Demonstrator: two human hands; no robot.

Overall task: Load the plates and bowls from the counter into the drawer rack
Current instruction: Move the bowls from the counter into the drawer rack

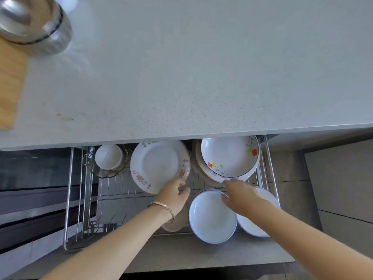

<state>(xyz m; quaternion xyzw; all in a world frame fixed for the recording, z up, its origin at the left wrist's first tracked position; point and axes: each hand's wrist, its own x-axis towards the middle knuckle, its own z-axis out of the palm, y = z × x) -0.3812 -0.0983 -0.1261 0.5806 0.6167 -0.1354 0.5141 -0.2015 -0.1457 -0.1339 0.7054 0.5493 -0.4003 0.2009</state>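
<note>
Plates and bowls sit in the wire drawer rack [113,186], pulled out beneath the counter [181,77]. The counter's front edge overhangs the rear of the rack and hides the far rims of the back row. We see the flowered plate [159,164] at the middle of that row; whether it lies flat or leans we cannot tell. Just right of it, the flowered bowl [230,156] is nested on a stack of pale plates close to the rack's right rail. In front, the white bowl [212,215] lies mouth up beside a second white bowl [250,227], which is partly hidden by our right forearm. The rack's left half shows bare wires with open room. A small white cup [108,156] in a scalloped glass dish [105,173] fills the back left corner.

Our left hand [173,196] reaches in from below with its fingers curled round the lower rim of the flowered plate. A bracelet [163,207] sits on the wrist. Our right hand [240,196] stretches out with fingers nearly straight, tips at the near rim of the stack under the flowered bowl and thumb over the white bowl. It holds nothing.

The counter is pale, speckled and matte. At its far left a blurred shiny steel pot [34,23] stands on a wooden board [10,81].
</note>
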